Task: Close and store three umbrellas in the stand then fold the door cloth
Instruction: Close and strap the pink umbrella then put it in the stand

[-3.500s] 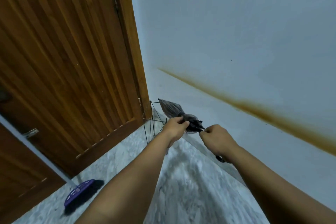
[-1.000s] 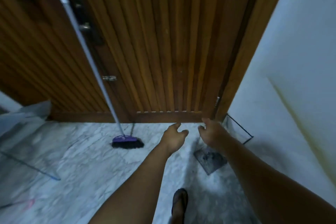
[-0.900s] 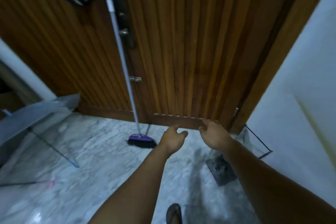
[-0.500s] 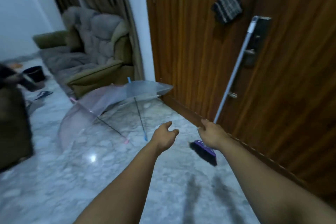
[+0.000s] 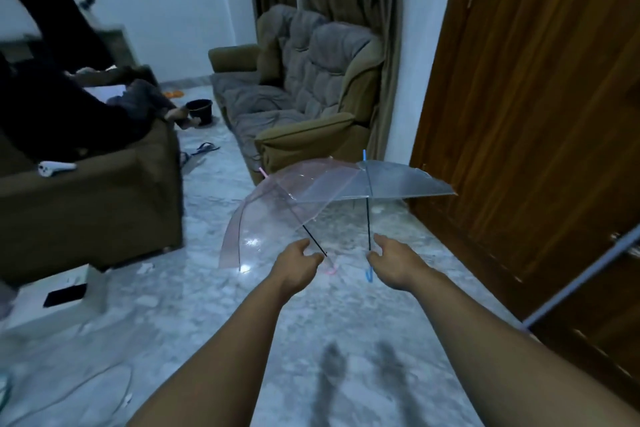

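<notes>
Two open see-through umbrellas lie on the marble floor ahead of me. The pink umbrella (image 5: 277,208) tilts to the left, its pink hooked handle just past my left hand (image 5: 298,262). The blue umbrella (image 5: 391,180) stands more level to the right, its shaft and blue hook beside my right hand (image 5: 393,262). Both hands are stretched forward with fingers apart and hold nothing. The umbrella stand and the door cloth are out of view.
A wooden door (image 5: 540,107) fills the right side, with a broom handle (image 5: 581,282) leaning across it. A grey sofa (image 5: 298,94) stands behind the umbrellas, a brown armchair (image 5: 90,198) to the left with people on and behind it. A white box (image 5: 55,298) sits at lower left.
My view has swung left from the corner with the stand, past the door and broom, to the living room. The folded dark umbrella has left my hands, which now reach near the two open umbrellas.
</notes>
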